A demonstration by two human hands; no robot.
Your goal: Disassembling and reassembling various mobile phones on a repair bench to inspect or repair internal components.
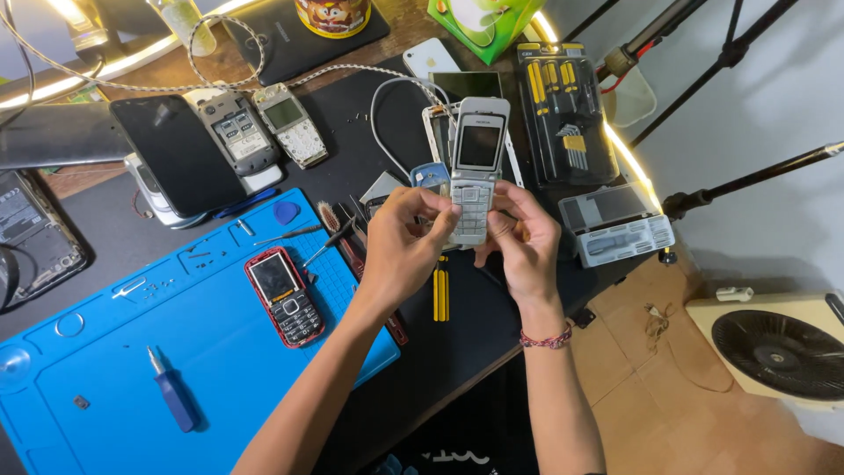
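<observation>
A silver flip phone [476, 167], opened upright with its screen above the keypad, is held over the dark desk. My left hand [400, 242] grips its lower half from the left, thumb on the keypad's edge. My right hand [525, 242] holds the same lower half from the right, fingers wrapped behind it. A braided bracelet [547, 338] circles my right wrist. Just left of the phone, a small blue part [430, 176] shows above my left fingers.
A blue work mat [105, 369] carries a red-and-black bar phone [285, 295] and a blue screwdriver [173, 392]. Opened phones [264, 127], a black screwdriver kit [563, 110], a grey bit box [615, 229], yellow tweezers [440, 293] lie around. A fan [778, 347] stands on the floor.
</observation>
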